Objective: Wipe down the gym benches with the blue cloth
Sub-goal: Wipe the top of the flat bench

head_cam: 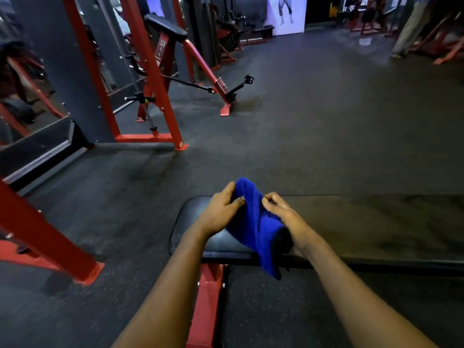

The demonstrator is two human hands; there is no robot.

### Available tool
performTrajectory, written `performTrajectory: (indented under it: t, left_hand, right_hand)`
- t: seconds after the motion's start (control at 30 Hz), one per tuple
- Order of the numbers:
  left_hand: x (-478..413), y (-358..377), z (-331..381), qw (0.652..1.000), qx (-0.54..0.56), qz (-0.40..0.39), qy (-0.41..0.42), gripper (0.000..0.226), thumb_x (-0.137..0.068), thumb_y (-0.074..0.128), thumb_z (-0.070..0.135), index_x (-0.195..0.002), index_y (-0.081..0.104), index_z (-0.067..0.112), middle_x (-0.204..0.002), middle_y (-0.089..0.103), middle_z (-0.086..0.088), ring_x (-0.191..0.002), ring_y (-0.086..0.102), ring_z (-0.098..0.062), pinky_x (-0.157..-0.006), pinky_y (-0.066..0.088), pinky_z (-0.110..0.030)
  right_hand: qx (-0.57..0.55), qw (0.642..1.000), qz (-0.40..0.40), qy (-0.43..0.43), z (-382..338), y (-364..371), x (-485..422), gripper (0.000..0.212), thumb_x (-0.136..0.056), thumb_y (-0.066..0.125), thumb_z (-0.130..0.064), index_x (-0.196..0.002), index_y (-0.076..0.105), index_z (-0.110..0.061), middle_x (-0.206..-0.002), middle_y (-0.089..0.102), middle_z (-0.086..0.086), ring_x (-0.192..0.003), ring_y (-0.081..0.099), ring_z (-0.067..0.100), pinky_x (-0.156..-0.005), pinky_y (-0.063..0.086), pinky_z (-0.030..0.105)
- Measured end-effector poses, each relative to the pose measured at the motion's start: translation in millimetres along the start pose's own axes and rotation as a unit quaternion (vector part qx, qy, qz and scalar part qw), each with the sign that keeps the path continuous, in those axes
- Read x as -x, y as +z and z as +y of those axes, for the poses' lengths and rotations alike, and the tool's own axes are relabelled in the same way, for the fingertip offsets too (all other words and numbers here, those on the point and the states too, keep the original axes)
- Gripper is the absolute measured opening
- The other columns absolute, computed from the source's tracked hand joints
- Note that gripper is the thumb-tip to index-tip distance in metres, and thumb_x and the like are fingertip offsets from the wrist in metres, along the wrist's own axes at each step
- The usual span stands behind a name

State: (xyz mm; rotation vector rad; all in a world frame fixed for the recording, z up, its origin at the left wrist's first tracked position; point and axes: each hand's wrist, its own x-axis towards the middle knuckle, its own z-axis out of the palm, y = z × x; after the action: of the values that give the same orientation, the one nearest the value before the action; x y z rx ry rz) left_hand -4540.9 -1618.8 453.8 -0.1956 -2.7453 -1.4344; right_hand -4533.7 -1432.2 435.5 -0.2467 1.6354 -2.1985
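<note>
Over the left end of a black padded bench [364, 222], at about 6 o'clock in the view, a blue cloth [253, 222] is bunched up between both hands. Its top rises in a hump above the fingers. Its lower end drapes over the near edge of the pad and hangs in front of it.

The left grip [221, 212] is clamped on the cloth from 9 o'clock, with the thumb laid across the fabric and the fingers tucked behind the hump. The right grip [286, 214] is closed on it from 3 o'clock, fingers curled and pinching a fold near the top, and a dark patch of the cloth lies under that wrist. Both forearms reach in from the bottom edge.

The bench pad runs off toward 3 o'clock, and its red leg [207, 297] stands under the left end at 6 o'clock. Dark rubber floor [301, 121] lies beyond the pad.

At 8 o'clock a red steel upright [50, 244] slants down to a foot plate on the floor. At 11 o'clock stands a red machine frame [148, 71] with a black arm pad [165, 27] on top, and a mirror [25, 84] lines the wall at 10 o'clock. At 12 o'clock a white poster [286, 13] hangs on the far wall. At 1 o'clock a person's trouser legs [411, 26] show among more red equipment, well apart from the bench.
</note>
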Motion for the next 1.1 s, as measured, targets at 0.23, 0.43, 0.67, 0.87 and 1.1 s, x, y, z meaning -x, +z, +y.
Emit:
performTrajectory:
  t: [0.23, 0.43, 0.67, 0.87, 1.1]
  left_hand:
    - [19, -102, 141, 0.995, -0.1, -0.021, -0.004, 0.026, -0.101, 0.049, 0.03, -0.077, 0.043, 0.024, -0.068, 0.052, 0.003, -0.06, 0.047, -0.006, -0.062, 0.036, -0.031]
    - [46, -187, 240, 0.993, -0.117, -0.022, 0.002, 0.033, -0.098, 0.053, 0.042, -0.072, 0.048, 0.021, -0.065, 0.053, 0.002, -0.057, 0.046, -0.005, -0.06, 0.037, -0.028]
    - [65, -263, 263, 0.985, -0.132, -0.111, -0.008, 0.034, -0.077, 0.08, 0.04, -0.097, 0.059, 0.021, -0.09, 0.062, 0.007, -0.08, 0.056, -0.008, -0.068, 0.044, -0.022]
    - [47, -291, 251, 0.984, -0.13, -0.108, 0.055, 0.025, -0.09, 0.068, 0.034, -0.08, 0.059, 0.012, -0.075, 0.061, -0.006, -0.067, 0.052, -0.012, -0.064, 0.042, -0.031]
    - [11, -274, 273, 0.976, -0.083, -0.137, 0.147, 0.039, -0.098, 0.052, 0.04, -0.066, 0.045, 0.019, -0.059, 0.046, 0.005, -0.051, 0.041, -0.004, -0.05, 0.031, -0.02]
  right_hand:
    - [0.195, 0.98, 0.0, 0.047, -152, 57, 38, 0.051, -0.077, 0.078, -0.049, -0.106, 0.063, -0.01, -0.101, 0.073, 0.002, -0.097, 0.069, 0.02, -0.09, 0.052, 0.043]
    - [0.239, 0.97, 0.041, 0.006, -254, 124, 69, 0.032, -0.087, 0.073, -0.032, -0.113, 0.059, -0.019, -0.116, 0.064, 0.0, -0.105, 0.06, 0.012, -0.096, 0.049, 0.037]
    - [0.255, 0.964, 0.073, -0.029, -303, 172, 73, 0.011, -0.092, 0.065, -0.014, -0.085, 0.057, -0.013, -0.085, 0.063, 0.008, -0.082, 0.059, 0.018, -0.076, 0.045, 0.035]
    - [0.199, 0.965, 0.173, 0.002, -316, 194, 68, 0.017, -0.095, 0.053, -0.009, -0.079, 0.051, -0.014, -0.074, 0.057, 0.0, -0.074, 0.054, 0.015, -0.065, 0.04, 0.03]
    - [0.111, 0.933, 0.339, -0.047, -321, 200, 90, 0.01, -0.099, 0.048, -0.01, -0.095, 0.055, -0.004, -0.083, 0.057, 0.007, -0.076, 0.054, 0.017, -0.065, 0.042, 0.028]
